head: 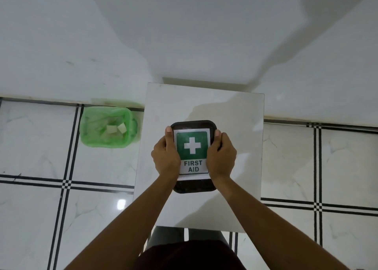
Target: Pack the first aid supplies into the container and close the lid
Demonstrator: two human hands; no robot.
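Leftmost, a green bin sits on the floor, well apart from the left hand. That hand grips the left edge of the box, thumb laid along the lid. Between both thumbs shows the label, a white cross above "FIRST AID". Opposite, the right hand clasps the right edge. Under the fingers, the box rests on a white table, lid on.

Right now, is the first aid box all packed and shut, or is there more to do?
Nearly finished, it looks like. No supplies lie loose on the white table, so packing seems done. The black container has its lid with the FIRST AID label on top, and the left hand and right hand grip its sides. Whether it has clicked shut can't be seen. The green bin on the floor isn't involved.
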